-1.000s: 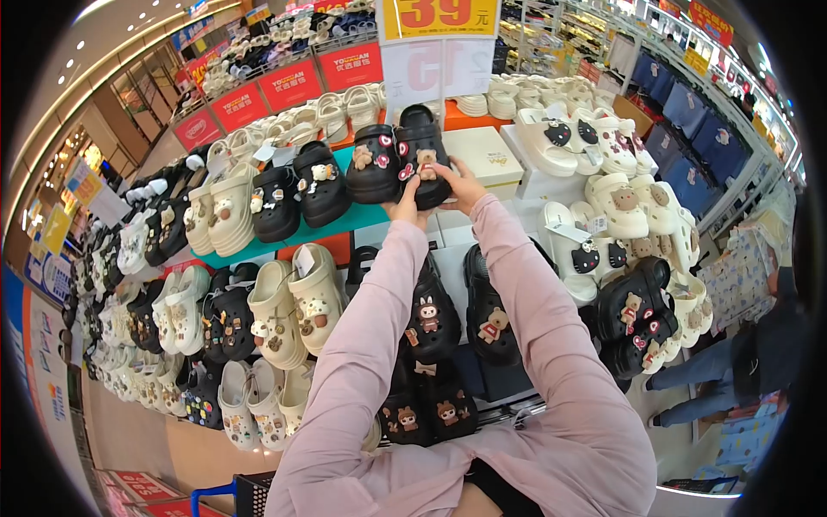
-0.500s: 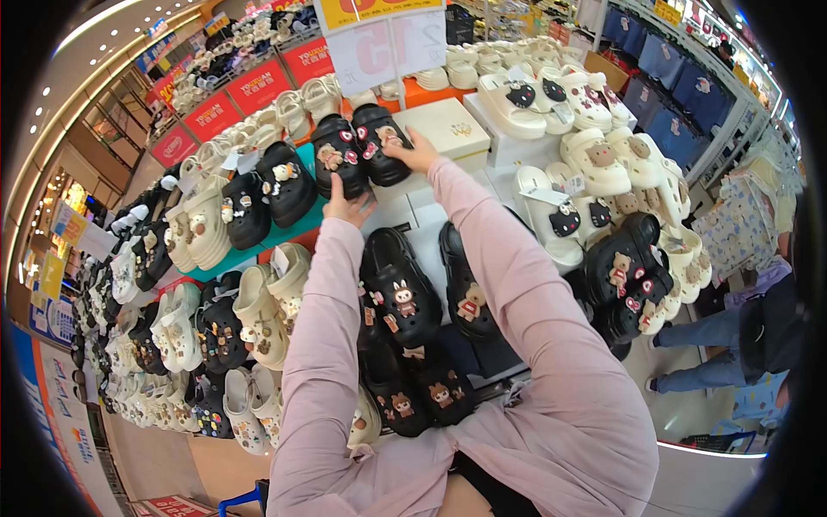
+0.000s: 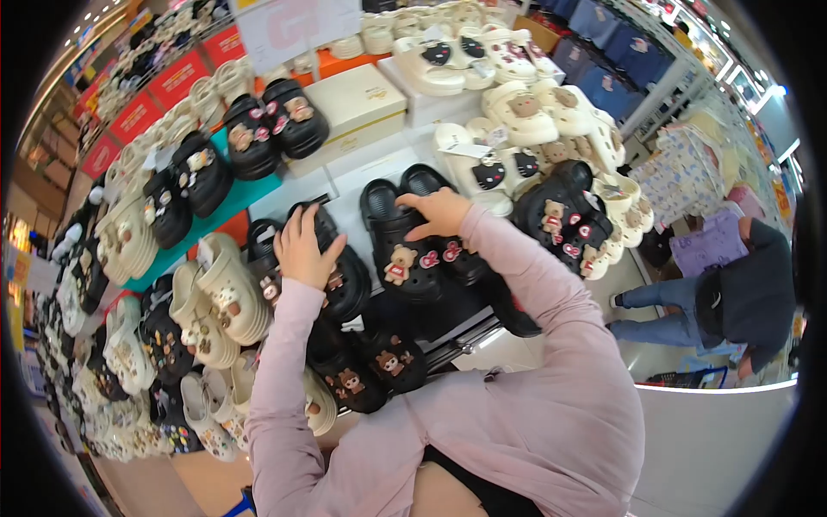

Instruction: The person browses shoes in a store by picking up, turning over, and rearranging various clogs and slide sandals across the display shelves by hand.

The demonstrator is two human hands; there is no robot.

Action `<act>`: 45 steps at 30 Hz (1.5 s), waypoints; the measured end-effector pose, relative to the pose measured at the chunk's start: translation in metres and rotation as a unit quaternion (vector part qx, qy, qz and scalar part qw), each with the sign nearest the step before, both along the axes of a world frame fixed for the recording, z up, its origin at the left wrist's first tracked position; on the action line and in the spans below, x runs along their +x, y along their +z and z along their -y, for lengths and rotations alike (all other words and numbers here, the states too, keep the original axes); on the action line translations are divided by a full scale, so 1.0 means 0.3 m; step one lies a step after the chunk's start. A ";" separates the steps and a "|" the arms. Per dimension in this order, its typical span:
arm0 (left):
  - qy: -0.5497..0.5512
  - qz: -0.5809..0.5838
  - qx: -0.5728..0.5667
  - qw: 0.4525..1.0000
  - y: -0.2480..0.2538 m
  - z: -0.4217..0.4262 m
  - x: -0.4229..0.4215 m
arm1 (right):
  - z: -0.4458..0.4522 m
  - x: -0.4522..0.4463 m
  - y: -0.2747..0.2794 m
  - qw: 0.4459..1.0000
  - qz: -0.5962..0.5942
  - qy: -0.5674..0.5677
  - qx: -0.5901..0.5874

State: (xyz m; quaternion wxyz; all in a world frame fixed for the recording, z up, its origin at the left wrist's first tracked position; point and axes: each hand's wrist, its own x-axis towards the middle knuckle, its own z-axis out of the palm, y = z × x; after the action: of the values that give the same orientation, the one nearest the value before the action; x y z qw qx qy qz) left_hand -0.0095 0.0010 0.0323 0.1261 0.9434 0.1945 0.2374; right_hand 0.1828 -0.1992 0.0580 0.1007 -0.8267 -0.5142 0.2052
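Note:
My left hand (image 3: 306, 248) is open, its fingers spread over a black clog (image 3: 349, 280) with small charms on the near side of the display. To its right stands a pair of black clogs with bear and red-and-white charms; the left one (image 3: 398, 246) shows most fully. My right hand (image 3: 438, 214) lies over the other clog of that pair, thumb and fingers apart, and hides part of it. Whether it presses on the clog I cannot tell. Closer to me sit black clogs (image 3: 396, 362) with brown figure charms.
A cream box (image 3: 357, 108) stands behind, beside black bear-charm clogs (image 3: 250, 138). White clogs (image 3: 521, 112) fill the back right, and beige stacked clogs (image 3: 233, 289) the left. A metal rail (image 3: 465, 345) runs along the near edge. A person (image 3: 732, 284) bends at the right.
Both hands have left the black bear-charm clogs at the back and come nearer, over the front clogs. The right hand moved rightward. The view has shifted, so the display appears farther left.

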 end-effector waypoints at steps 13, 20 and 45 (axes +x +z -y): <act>-0.143 0.001 0.062 0.988 -0.203 0.394 -0.204 | -0.020 0.016 0.062 0.992 0.060 -0.048 0.099; -0.325 -0.247 0.053 0.911 -0.347 0.500 -0.308 | -0.104 0.179 0.270 0.972 0.133 -0.073 0.181; -0.357 -0.292 0.012 0.887 -0.340 0.486 -0.290 | -0.206 0.033 0.012 0.999 0.045 0.022 0.014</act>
State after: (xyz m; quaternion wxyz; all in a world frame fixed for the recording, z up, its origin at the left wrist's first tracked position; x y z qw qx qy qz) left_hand -0.0966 -0.1448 -0.0697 0.1282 0.9772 -0.1303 -0.1076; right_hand 0.1927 -0.1375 0.0615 0.0847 -0.8220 -0.5392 0.1622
